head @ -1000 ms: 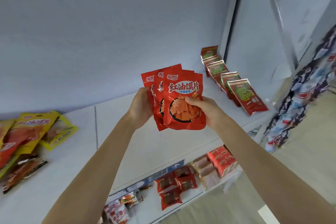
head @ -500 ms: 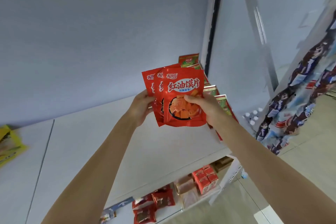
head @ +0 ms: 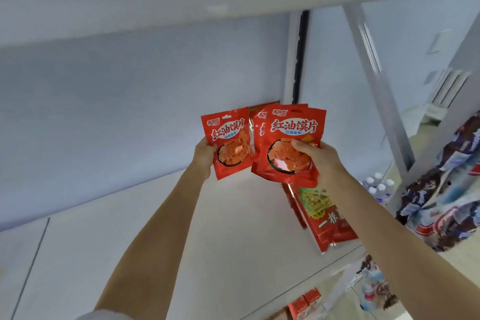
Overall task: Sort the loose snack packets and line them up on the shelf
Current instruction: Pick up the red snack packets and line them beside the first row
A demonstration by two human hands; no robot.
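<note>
Both hands hold red snack packets up above the white shelf. My left hand grips one red packet by its left edge. My right hand grips two overlapping red packets, thumb across the front one. A small gap separates the left packet from the right pair. Below my right hand, red-and-green packets lie in a row on the shelf's right end, mostly hidden behind the held packets.
The shelf's grey back wall rises behind the packets and an upper shelf overhangs. A lower shelf shows red boxes. Bottles and patterned packaging stand to the right, past the shelf's upright.
The fanned stack has split: my left hand now holds one packet apart, my right holds the other two. The view has swung right and the yellow packets at the left have left the frame.
</note>
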